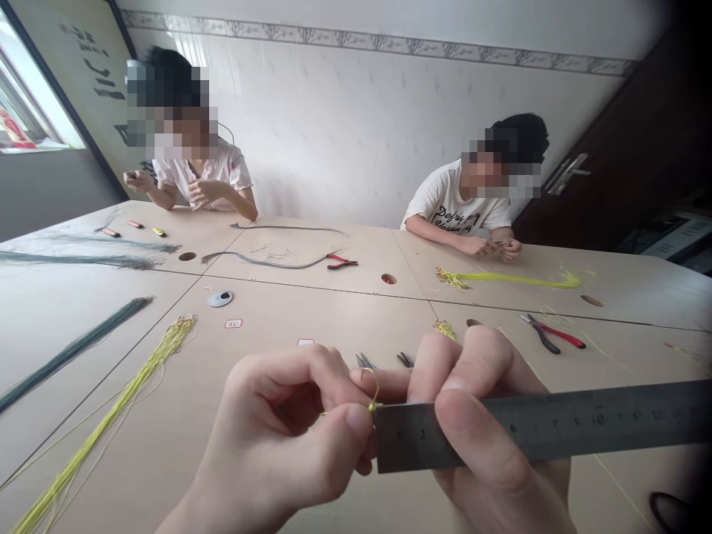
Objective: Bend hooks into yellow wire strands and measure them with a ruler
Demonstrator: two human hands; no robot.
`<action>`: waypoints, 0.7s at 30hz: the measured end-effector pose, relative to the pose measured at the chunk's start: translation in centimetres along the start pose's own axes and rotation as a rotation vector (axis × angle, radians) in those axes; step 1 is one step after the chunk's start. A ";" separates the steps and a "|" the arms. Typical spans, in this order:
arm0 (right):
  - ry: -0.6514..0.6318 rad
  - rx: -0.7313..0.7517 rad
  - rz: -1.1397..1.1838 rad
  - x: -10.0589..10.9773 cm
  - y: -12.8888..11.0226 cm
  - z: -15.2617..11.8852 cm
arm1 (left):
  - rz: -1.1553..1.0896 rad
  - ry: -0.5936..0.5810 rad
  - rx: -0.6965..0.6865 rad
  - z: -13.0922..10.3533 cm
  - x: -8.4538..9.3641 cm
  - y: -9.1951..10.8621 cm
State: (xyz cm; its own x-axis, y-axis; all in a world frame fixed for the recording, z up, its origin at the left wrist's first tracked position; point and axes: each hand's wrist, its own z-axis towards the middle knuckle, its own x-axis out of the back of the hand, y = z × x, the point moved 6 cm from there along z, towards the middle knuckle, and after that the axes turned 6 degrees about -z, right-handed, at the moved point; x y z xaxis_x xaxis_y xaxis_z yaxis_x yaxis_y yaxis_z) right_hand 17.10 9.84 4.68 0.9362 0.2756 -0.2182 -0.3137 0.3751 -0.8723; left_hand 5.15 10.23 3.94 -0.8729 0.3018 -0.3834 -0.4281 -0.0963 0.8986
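Observation:
In the middle foreground my left hand (pixel 294 430) pinches a thin yellow cord (pixel 373 407) between thumb and forefinger. A small knot and a loop of the cord show just past the fingertips. My right hand (pixel 489 415) grips a metal ruler (pixel 578 420), thumb in front and fingers behind. The ruler's low-numbered end lies against the knot, and its other end runs off to the right. Whether the right fingers also hold part of the cord behind the ruler, I cannot tell.
Yellow cords (pixel 119 411) and dark green cords (pixel 67 352) lie bundled at left. Red-handled pliers (pixel 550 334) rest at right, another pair of pliers (pixel 341 261) farther back. A round metal lid (pixel 221 298) sits left of centre. Two people (pixel 194 174) (pixel 456 200) work across the table.

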 end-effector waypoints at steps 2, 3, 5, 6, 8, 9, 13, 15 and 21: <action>0.000 0.005 -0.008 0.0 0.0 0.0 | -0.001 0.001 -0.003 0.0 0.0 0.0; 0.003 0.007 -0.010 0.1 0.0 -0.1 | -0.002 0.004 0.000 0.0 0.0 -0.1; 0.006 0.002 -0.008 0.1 0.0 -0.1 | -0.003 0.002 0.005 -0.1 0.0 -0.1; 0.008 0.000 -0.006 0.1 0.0 -0.2 | -0.003 0.005 0.009 -0.1 0.0 -0.1; 0.001 -0.002 -0.012 0.1 0.1 -0.2 | 0.000 -0.011 0.007 -0.2 -0.1 -0.1; 0.002 -0.003 -0.016 0.1 0.1 -0.2 | 0.003 -0.019 0.003 -0.2 -0.2 -0.1; 0.001 0.004 -0.023 0.1 0.0 -0.2 | 0.012 -0.024 0.001 -0.1 -0.2 -0.1; -0.003 0.007 -0.017 0.1 0.0 -0.1 | 0.011 -0.016 0.008 -0.1 -0.1 -0.1; 0.006 -0.003 -0.011 0.1 0.2 -0.1 | 0.027 -0.038 -0.004 -0.1 -0.1 0.0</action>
State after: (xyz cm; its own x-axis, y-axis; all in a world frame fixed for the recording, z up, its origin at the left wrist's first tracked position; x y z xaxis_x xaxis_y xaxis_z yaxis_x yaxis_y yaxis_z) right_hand 17.13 9.83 4.48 0.9407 0.2657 -0.2110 -0.3026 0.3753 -0.8761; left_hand 5.23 10.11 3.97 -0.8748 0.3346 -0.3504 -0.4051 -0.1085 0.9078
